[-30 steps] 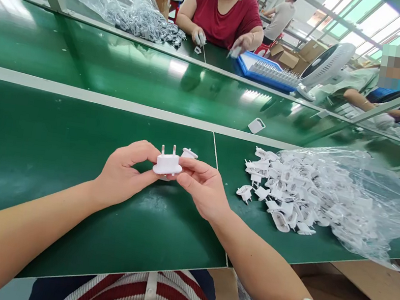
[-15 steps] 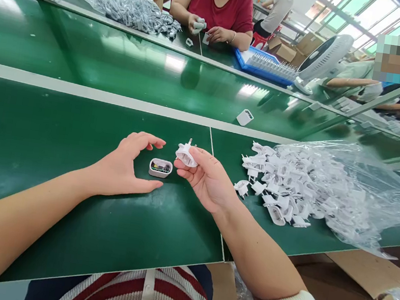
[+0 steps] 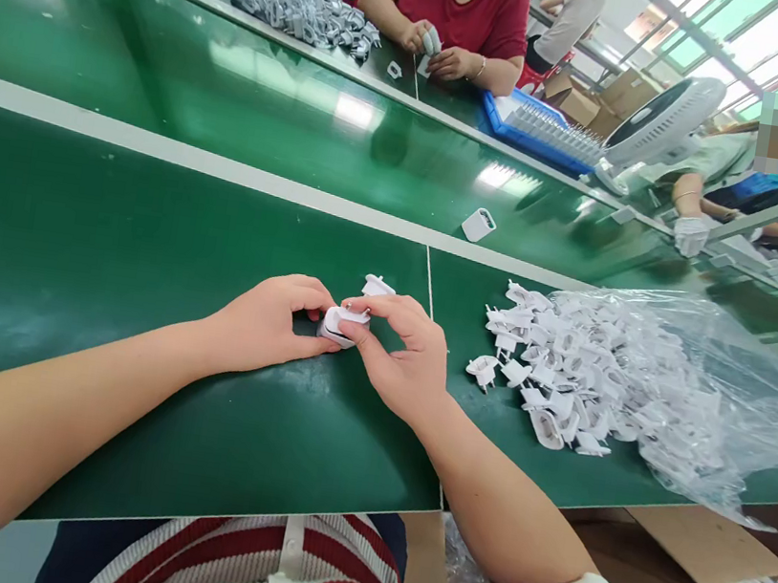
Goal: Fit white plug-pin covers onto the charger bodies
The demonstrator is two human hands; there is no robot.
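Note:
My left hand (image 3: 271,315) grips a small white charger housing (image 3: 331,332) on the green table, thumb at its near side and fingers at the far side. My right hand (image 3: 415,358) pinches a white plug cover (image 3: 357,317) with metal pins pointing up. That cover sits over the housing's open top, slightly tilted, with a dark gap still showing between them. Just behind my right fingers, a second white plug cover (image 3: 378,286) lies on the table.
A heap of white plug covers (image 3: 565,374) spills from a clear plastic bag (image 3: 723,387) at right. Another white housing (image 3: 478,225) stands beyond the pale strip (image 3: 232,175). Across the table sit a co-worker in red (image 3: 464,13), a blue tray (image 3: 541,139) and a fan (image 3: 663,123).
My left hand has closed around the housing. My right hand has brought a plug cover onto its top. Another plug cover now lies on the table behind my right fingers.

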